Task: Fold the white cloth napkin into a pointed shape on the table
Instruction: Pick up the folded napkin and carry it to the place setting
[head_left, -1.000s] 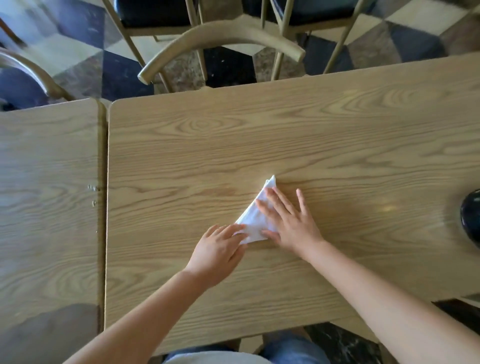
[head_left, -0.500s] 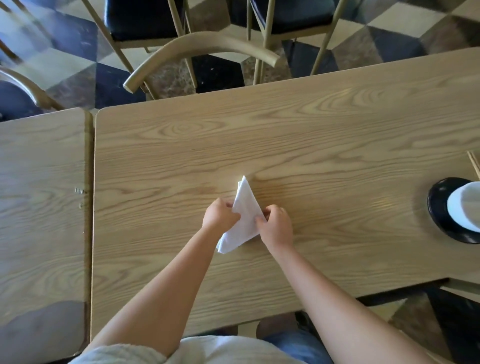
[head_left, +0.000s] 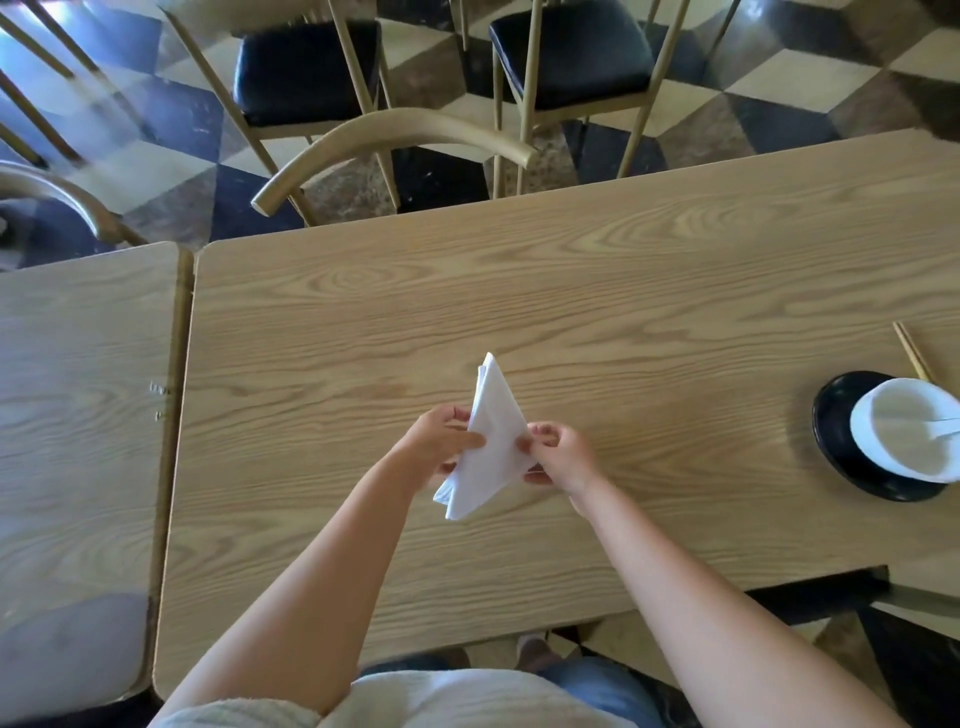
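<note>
The left hand (head_left: 439, 441) pinches the left edge of the white cloth napkin (head_left: 485, 441), thumb on top and fingers behind the cloth. The right hand (head_left: 563, 457) pinches the right edge in the same way. Between them the napkin is folded into a narrow triangle with its sharp tip pointing away from the person and its loose layered corners hanging near the person; whether its near end touches the surface is unclear. It is over the middle of the wooden table (head_left: 623, 291). Well apart to the right, a white bowl (head_left: 906, 431) sits on a black plate (head_left: 841, 447), with chopsticks (head_left: 911, 358) just beyond. A curved wooden chair back (head_left: 389, 137) stands at the far edge.
</note>
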